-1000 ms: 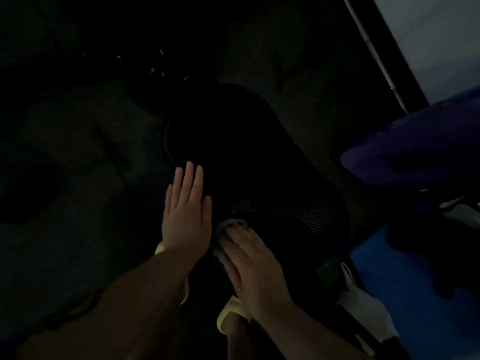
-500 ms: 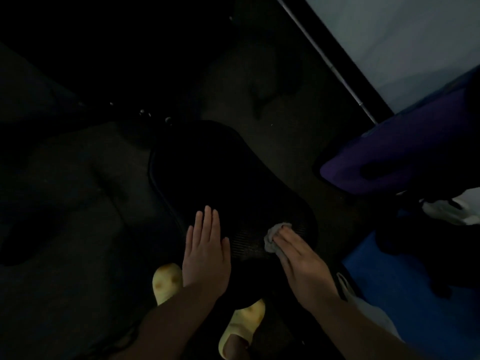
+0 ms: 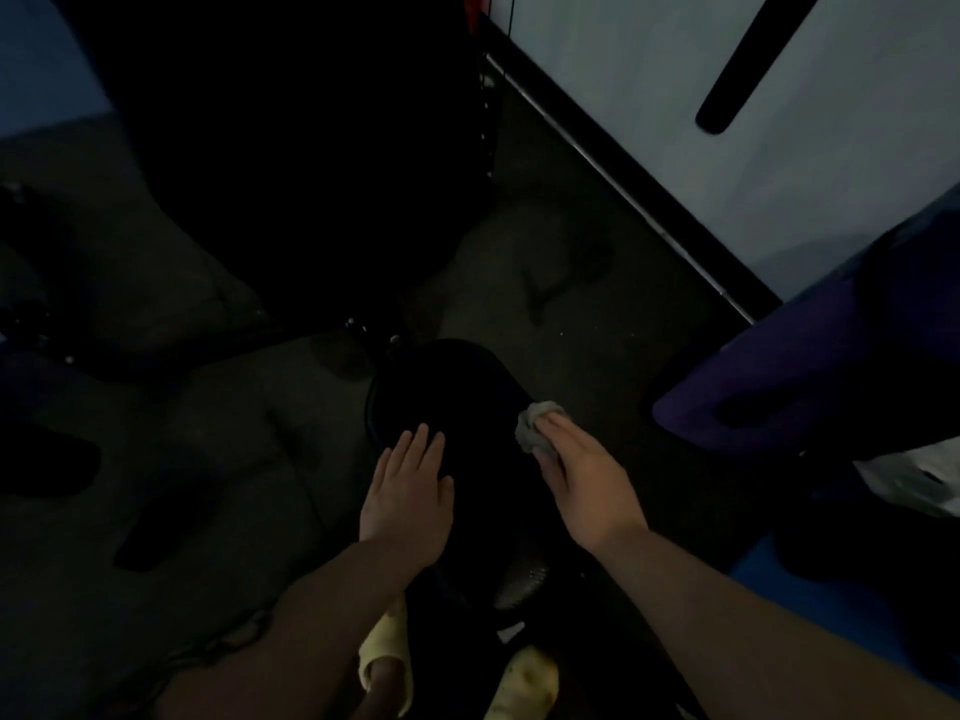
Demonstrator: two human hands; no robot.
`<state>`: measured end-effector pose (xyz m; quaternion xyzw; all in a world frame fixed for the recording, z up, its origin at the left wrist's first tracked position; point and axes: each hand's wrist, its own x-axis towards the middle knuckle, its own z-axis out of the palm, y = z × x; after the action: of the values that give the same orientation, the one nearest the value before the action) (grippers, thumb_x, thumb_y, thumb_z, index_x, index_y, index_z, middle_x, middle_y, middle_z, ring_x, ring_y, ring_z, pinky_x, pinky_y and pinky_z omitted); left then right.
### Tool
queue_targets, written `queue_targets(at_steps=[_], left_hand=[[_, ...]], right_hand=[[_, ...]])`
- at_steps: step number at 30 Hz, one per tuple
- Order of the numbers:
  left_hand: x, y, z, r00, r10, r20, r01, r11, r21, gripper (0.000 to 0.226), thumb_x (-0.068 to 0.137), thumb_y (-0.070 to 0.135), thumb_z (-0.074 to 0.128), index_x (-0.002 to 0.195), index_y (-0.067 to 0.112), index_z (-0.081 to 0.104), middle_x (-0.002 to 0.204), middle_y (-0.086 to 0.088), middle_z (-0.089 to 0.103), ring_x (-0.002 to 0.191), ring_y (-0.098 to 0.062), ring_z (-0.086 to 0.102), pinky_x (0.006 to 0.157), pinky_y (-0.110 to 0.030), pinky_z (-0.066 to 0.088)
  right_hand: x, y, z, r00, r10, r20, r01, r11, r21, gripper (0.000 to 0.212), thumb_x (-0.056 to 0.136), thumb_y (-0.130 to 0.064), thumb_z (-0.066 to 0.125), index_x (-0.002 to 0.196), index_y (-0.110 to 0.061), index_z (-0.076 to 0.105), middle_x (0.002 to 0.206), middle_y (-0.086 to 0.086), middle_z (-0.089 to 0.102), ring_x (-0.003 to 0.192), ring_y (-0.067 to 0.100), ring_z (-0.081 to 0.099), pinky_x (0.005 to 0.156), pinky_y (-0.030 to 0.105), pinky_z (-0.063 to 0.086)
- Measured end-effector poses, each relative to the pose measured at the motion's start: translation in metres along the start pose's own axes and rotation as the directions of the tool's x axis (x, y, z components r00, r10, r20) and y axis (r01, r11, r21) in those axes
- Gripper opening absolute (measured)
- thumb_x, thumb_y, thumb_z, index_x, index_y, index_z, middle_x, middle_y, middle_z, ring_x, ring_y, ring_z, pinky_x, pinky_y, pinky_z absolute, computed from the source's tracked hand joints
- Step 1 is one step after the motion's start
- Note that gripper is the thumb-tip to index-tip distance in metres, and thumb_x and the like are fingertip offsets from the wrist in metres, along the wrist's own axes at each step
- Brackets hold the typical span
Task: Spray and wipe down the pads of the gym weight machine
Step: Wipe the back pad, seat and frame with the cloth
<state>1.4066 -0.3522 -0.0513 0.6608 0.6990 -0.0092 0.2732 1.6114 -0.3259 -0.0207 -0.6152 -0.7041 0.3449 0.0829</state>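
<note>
While the left hand (image 3: 408, 498) lies flat with straight, close-set fingers on the near left part of the black pad (image 3: 441, 392), which sits low in the middle of the dim view on the dark floor (image 3: 208, 433), it holds nothing. To its right, the right hand (image 3: 587, 480) presses a crumpled grey cloth (image 3: 535, 423) against the pad's right edge, its fingers laid over the cloth. Farther right a purple cushion (image 3: 779, 397) stands below the pale wall (image 3: 727, 148).
</note>
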Motion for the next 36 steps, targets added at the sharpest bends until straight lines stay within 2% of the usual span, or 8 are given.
queue_targets(at_steps=[7,10,16,21,26,30,33,36], left_hand=[[-0.017,0.012,-0.082,0.982,-0.037,-0.185,0.026,0.998,-0.063,0.055,0.101,0.031,0.030,0.152,0.024,0.010,0.160,0.005,0.001,0.147,-0.011,-0.004,0.119,-0.029,-0.003],[-0.022,0.021,-0.116,0.961,-0.034,-0.274,0.010,0.996,-0.087,0.054,0.101,0.029,0.032,0.152,0.022,0.014,0.160,0.003,0.005,0.147,-0.013,-0.001,0.120,-0.030,-0.001],[-0.027,0.039,-0.178,0.923,-0.039,-0.382,-0.003,0.994,-0.108,0.055,0.102,0.030,0.030,0.152,0.022,0.011,0.160,0.004,0.001,0.147,-0.012,-0.003,0.120,-0.031,0.000],[-0.031,0.050,-0.222,0.868,-0.060,-0.493,0.002,0.993,-0.118,0.056,0.102,0.031,0.031,0.152,0.024,0.007,0.160,0.006,-0.002,0.146,-0.010,-0.007,0.120,-0.029,-0.002],[-0.021,0.055,-0.271,0.799,-0.054,-0.599,-0.009,0.995,-0.101,0.056,0.101,0.031,0.031,0.152,0.024,0.008,0.160,0.006,-0.001,0.146,-0.010,-0.007,0.119,-0.028,-0.005],[-0.011,0.058,-0.319,0.710,0.003,-0.705,-0.072,0.995,-0.068,0.058,0.101,0.029,0.036,0.152,0.024,0.009,0.160,0.006,-0.001,0.145,-0.007,-0.007,0.120,-0.028,-0.003],[-0.003,0.061,-0.362,0.588,0.052,-0.807,-0.116,0.993,-0.020,0.060,0.100,0.024,0.038,0.152,0.024,0.009,0.159,0.006,-0.002,0.144,-0.006,-0.009,0.120,-0.029,-0.002],[0.004,0.066,-0.406,0.481,0.072,-0.874,-0.104,0.994,0.024,0.061,0.099,0.021,0.037,0.152,0.022,0.006,0.159,0.005,-0.005,0.146,-0.010,-0.009,0.120,-0.030,-0.004]], right_hand=[[0.011,-0.054,-0.056,0.989,-0.107,-0.099,0.106,0.994,-0.011,0.044,0.104,-0.028,0.041,0.147,-0.021,0.039,0.155,-0.004,0.036,0.142,0.008,0.030,0.112,0.015,0.018],[0.013,-0.077,-0.082,0.983,-0.155,-0.098,0.154,0.988,-0.015,0.045,0.104,-0.029,0.040,0.148,-0.021,0.039,0.155,-0.006,0.034,0.143,0.007,0.028,0.115,0.018,0.018],[0.024,-0.113,-0.122,0.956,-0.266,-0.127,0.265,0.964,-0.031,0.045,0.103,-0.026,0.044,0.147,-0.022,0.038,0.155,-0.006,0.034,0.142,0.006,0.029,0.117,0.018,0.020],[0.035,-0.149,-0.145,0.910,-0.368,-0.191,0.373,0.928,-0.010,0.045,0.102,-0.026,0.045,0.147,-0.026,0.038,0.153,-0.011,0.034,0.136,-0.005,0.024,0.111,0.009,0.014],[0.051,-0.196,-0.160,0.855,-0.442,-0.271,0.460,0.888,0.003,0.045,0.102,-0.027,0.045,0.147,-0.027,0.039,0.153,-0.011,0.035,0.139,-0.002,0.027,0.112,0.012,0.018],[0.073,-0.238,-0.176,0.817,-0.422,-0.393,0.499,0.859,0.114,0.044,0.102,-0.027,0.045,0.146,-0.024,0.040,0.150,-0.011,0.039,0.134,-0.005,0.029,0.108,0.008,0.019],[0.089,-0.274,-0.192,0.779,-0.381,-0.499,0.545,0.804,0.237,0.043,0.102,-0.029,0.044,0.144,-0.022,0.043,0.150,-0.006,0.042,0.136,-0.001,0.034,0.111,0.014,0.025],[0.103,-0.311,-0.212,0.734,-0.377,-0.566,0.585,0.773,0.244,0.043,0.102,-0.029,0.043,0.144,-0.020,0.044,0.150,-0.005,0.043,0.137,0.004,0.036,0.112,0.019,0.027]])
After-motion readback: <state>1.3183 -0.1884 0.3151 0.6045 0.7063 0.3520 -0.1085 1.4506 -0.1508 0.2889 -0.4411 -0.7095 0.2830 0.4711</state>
